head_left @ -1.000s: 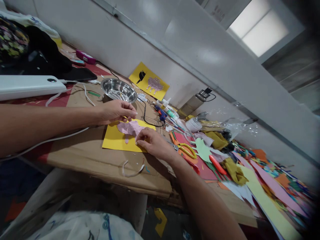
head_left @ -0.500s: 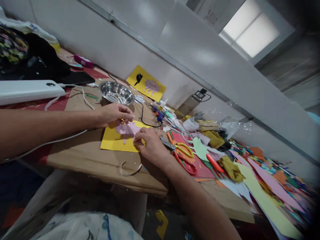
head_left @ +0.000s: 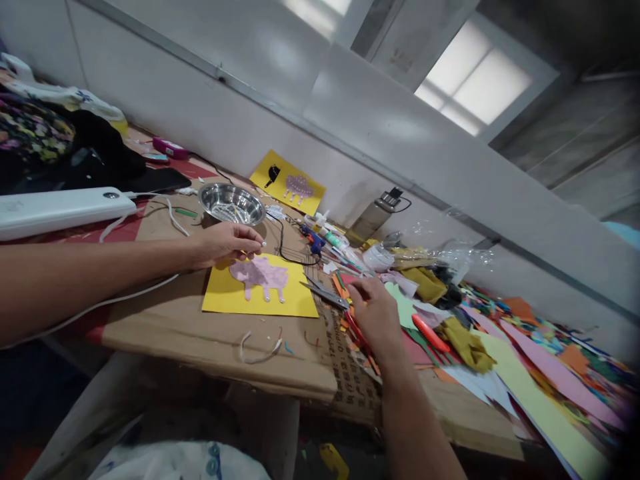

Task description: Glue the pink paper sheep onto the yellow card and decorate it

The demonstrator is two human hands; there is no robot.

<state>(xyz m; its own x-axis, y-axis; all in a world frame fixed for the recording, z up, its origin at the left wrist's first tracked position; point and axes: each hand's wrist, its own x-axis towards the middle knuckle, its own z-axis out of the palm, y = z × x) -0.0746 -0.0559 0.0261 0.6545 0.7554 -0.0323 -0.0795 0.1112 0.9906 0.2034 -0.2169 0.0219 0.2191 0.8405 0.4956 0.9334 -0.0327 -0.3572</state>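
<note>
My left hand (head_left: 230, 241) hovers over the upper edge of a yellow card (head_left: 295, 303). Its thumb and fingertips pinch a small white bead (head_left: 264, 245). On the card lies a pink cut-out shape (head_left: 260, 272) with several legs, which have small pale dots at their lower ends. My right hand (head_left: 373, 308) is to the right of the card, fingers curled over the handles of a pair of scissors (head_left: 327, 295). The blades point left toward the card, slightly apart. The hand hides most of the handles, and whether it grips them is unclear.
A steel bowl (head_left: 231, 204) stands behind my left hand. Against the wall lean a finished-looking yellow card (head_left: 287, 182) and a bottle (head_left: 373, 217). A blue glue gun (head_left: 313, 240), an orange-red cutter (head_left: 430, 333) and coloured scraps crowd the right. A white cable (head_left: 135, 300) runs under my left forearm.
My right hand has left the pink shape and moved right onto the scissors' handles, uncovering the card's right part. My left hand stays above the card with its pinch. The view has shifted slightly.
</note>
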